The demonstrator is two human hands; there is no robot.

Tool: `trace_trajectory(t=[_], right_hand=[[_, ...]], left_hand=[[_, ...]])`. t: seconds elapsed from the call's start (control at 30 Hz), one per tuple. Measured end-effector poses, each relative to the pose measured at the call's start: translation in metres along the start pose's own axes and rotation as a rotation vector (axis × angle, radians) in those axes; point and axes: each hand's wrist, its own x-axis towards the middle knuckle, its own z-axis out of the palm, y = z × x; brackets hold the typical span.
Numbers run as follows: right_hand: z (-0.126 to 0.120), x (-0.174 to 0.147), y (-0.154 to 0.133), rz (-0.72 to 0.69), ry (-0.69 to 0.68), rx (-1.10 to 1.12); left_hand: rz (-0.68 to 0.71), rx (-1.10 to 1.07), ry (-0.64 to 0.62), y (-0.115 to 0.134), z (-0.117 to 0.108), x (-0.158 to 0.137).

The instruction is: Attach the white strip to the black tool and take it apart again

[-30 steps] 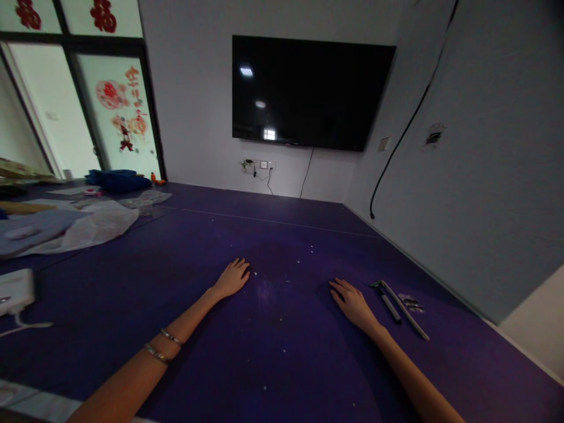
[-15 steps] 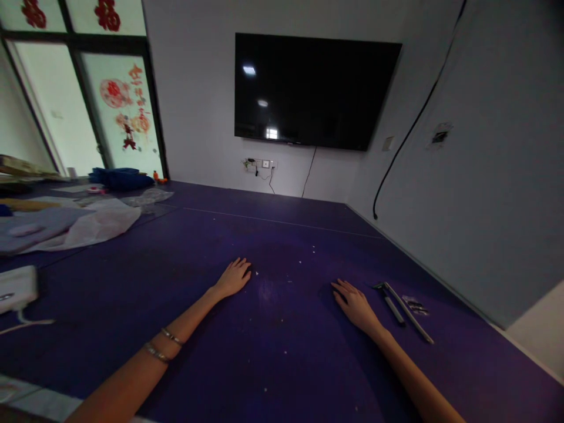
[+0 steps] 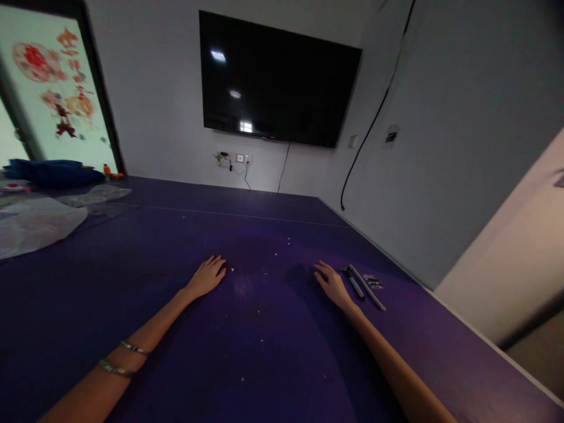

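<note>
My left hand (image 3: 206,278) lies palm down on the purple tabletop (image 3: 185,364), fingers stretched out and holding nothing. Two bracelets (image 3: 115,368) circle that forearm. On the right, my right hand (image 3: 331,285) has its fingers apart and nothing in them, just over the table with a shadow to its left. Close beside it are a dark-and-grey handled tool (image 3: 356,288), whose exact kind I cannot make out, and a long thin grey strip (image 3: 369,289). Just past these lies a small clear packet (image 3: 373,282) with dark contents.
White scraps (image 3: 276,254) dot the table. Clear plastic sheeting (image 3: 42,226) and a dark blue cloth bundle (image 3: 55,173) lie at the far left, near a small orange item (image 3: 110,171). A black cable (image 3: 368,132) hangs along the right wall; a television (image 3: 277,82) is mounted ahead.
The view has turned to the right, so the scene shifts left. My right hand has moved a little forward, nearer the tool, and looks lifted. My left hand stays flat on the table.
</note>
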Motion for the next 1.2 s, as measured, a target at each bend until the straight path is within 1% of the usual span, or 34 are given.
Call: trace_trajectory(t=[0.07,0.13,0.23,0.33,0.4,0.53,0.8,0.9,1.0,1.1,1.13,1.2], right_hand=[[-0.016,0.0,0.013,0.071,0.072,-0.05],[-0.036,-0.003,0.027,0.137,0.082,-0.147],[-0.066,-0.012,0.047,0.28,0.018,-0.284],[-0.082,-0.022,0.057,0.406,-0.059,-0.317],[-0.084,-0.027,0.059,0.447,-0.092,-0.305],[-0.079,-0.031,0.056,0.512,-0.099,-0.302],[-0.073,-0.032,0.048,0.532,-0.179,-0.364],[-0.072,-0.034,0.047,0.564,-0.164,-0.346],[-0.071,-0.037,0.045,0.569,-0.119,-0.309],[-0.071,-0.037,0.039,0.535,-0.068,-0.269],[-0.071,-0.036,0.035,0.512,-0.048,-0.256],[-0.069,-0.031,0.024,0.451,-0.006,-0.23]], left_hand=[[0.0,0.009,0.0,-0.001,0.001,0.001],[0.0,0.013,0.008,-0.002,0.003,0.003],[0.002,0.008,0.032,-0.005,0.007,0.005],[0.015,0.023,0.034,-0.006,0.007,0.005],[0.021,0.037,0.027,-0.006,0.006,0.005],[0.017,0.036,0.026,-0.005,0.004,0.005],[0.019,0.013,0.025,-0.003,0.002,0.005],[0.011,0.02,0.026,-0.001,-0.001,0.004],[-0.011,0.003,0.049,0.002,-0.008,0.004],[-0.062,-0.055,0.11,0.017,-0.019,0.01],[-0.083,-0.08,0.144,0.027,-0.023,0.013],[-0.072,-0.146,0.206,0.053,-0.03,0.02]])
